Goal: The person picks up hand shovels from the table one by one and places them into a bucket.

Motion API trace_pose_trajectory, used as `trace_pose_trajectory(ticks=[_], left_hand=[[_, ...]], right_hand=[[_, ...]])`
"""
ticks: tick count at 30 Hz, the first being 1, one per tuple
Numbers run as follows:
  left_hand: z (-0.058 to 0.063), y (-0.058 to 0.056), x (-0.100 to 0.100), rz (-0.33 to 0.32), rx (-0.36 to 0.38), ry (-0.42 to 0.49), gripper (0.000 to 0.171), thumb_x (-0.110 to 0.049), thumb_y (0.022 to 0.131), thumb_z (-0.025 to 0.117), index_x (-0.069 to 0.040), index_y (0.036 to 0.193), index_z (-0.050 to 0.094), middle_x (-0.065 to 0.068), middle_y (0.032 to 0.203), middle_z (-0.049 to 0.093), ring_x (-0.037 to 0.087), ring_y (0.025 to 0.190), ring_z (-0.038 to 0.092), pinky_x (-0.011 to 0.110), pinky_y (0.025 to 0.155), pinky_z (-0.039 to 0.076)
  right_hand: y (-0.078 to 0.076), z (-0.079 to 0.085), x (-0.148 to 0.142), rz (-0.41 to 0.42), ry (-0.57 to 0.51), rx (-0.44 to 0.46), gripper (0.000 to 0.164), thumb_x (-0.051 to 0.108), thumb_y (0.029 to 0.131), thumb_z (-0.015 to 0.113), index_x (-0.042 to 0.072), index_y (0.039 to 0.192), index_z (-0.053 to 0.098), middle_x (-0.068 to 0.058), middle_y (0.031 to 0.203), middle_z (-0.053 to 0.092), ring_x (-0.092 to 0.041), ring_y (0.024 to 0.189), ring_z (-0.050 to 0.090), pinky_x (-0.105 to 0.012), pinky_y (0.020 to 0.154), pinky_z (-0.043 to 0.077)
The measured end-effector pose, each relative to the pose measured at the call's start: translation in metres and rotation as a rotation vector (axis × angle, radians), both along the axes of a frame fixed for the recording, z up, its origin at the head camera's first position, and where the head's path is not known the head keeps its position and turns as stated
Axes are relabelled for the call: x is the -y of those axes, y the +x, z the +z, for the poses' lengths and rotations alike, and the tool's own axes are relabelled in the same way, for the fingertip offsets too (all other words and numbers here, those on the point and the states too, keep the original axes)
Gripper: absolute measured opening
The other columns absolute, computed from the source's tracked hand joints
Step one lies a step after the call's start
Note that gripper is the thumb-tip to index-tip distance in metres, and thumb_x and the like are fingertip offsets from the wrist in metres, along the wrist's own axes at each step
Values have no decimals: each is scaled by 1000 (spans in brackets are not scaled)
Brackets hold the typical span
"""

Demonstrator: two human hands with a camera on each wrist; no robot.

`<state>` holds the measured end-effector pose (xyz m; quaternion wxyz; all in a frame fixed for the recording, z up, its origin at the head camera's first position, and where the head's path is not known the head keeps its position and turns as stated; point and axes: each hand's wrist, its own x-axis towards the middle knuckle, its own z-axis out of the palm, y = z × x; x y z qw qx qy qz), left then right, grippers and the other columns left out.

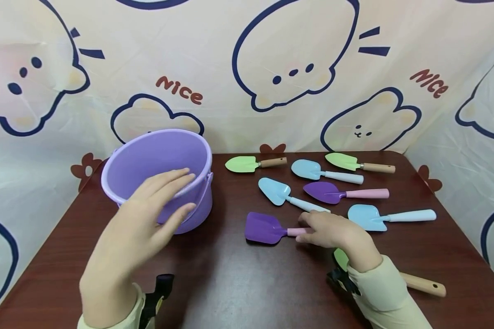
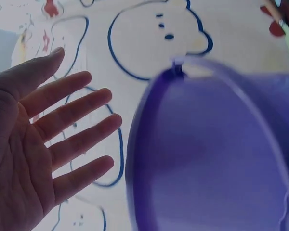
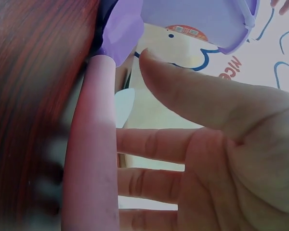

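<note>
On the right, a purple square-bladed hand shovel (image 1: 265,227) with a pink handle (image 3: 91,149) lies on the table. My right hand (image 1: 333,229) is at that handle; in the right wrist view its straight fingers reach to the handle's side while the thumb stands apart from it. Over the near side of a purple bucket (image 1: 203,205), my left hand (image 1: 142,219) hovers with fingers extended and nothing in it. The left wrist view has its spread fingers beside the bucket's rim (image 2: 131,159).
Several trowels lie around the right hand: a light blue one (image 1: 275,191), a purple pointed one (image 1: 325,192), a blue notched one (image 1: 366,217) and green ones, one (image 1: 424,284) partly under the right forearm. A printed cloth (image 1: 214,55) hangs behind the table.
</note>
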<state>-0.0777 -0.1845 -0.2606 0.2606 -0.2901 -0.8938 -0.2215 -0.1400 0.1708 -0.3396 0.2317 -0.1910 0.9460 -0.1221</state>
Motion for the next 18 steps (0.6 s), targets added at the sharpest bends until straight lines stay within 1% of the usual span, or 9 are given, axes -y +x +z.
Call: trace_pose_trajectory(ticks=[2,4,6,8,11,14,16,18], left_hand=[[1,2,7,69,3,-1,53,-11,83,77,-10,133,61,9,132,63,27,126,55,29,111,37],[1,4,15,151,21,-2,51,-11,84,77,-11,133,62,10,130,64,27,123,56,35,102,43],[2,7,23,218,49,1,49,-12,86,76,-11,132,62,11,129,64,29,123,56,43,96,44],[2,8,31,263,94,6,47,-14,88,74,-10,133,61,14,130,64,32,123,55,49,93,45],[2,9,40,303,154,7,46,-18,90,73,-9,134,60,18,131,62,37,122,53,57,94,43],[1,8,44,327,218,3,47,-22,91,72,-7,134,59,20,132,60,39,123,52,60,95,42],[0,6,46,332,246,-1,49,-23,90,73,-6,134,59,22,133,60,41,124,51,62,97,40],[-2,5,48,327,255,-1,51,-23,87,77,-5,132,60,22,131,60,43,125,50,62,99,38]], right_hand=[[-1,-1,0,1,3,1,50,39,91,71,7,128,61,-7,114,64,-19,98,59,-46,89,50],[-1,-2,0,1,6,3,50,38,90,71,6,128,61,-7,114,64,-19,99,59,-47,90,50],[-2,-3,1,3,11,2,51,38,90,71,6,128,61,-8,114,64,-20,99,59,-47,90,50],[-2,-4,1,4,16,-1,51,38,90,71,6,128,61,-8,114,64,-20,100,59,-47,91,50],[-3,-5,1,6,18,0,50,37,90,72,5,127,61,-9,114,64,-21,102,60,-47,92,50],[-3,-6,1,4,20,3,49,35,89,74,5,125,61,-9,115,65,-21,102,60,-46,93,49],[-3,-6,1,1,23,4,49,35,87,75,5,124,62,-9,114,65,-21,101,59,-46,92,49],[-3,-7,1,3,29,0,49,34,86,77,5,122,62,-9,113,64,-20,99,59,-46,92,49]])
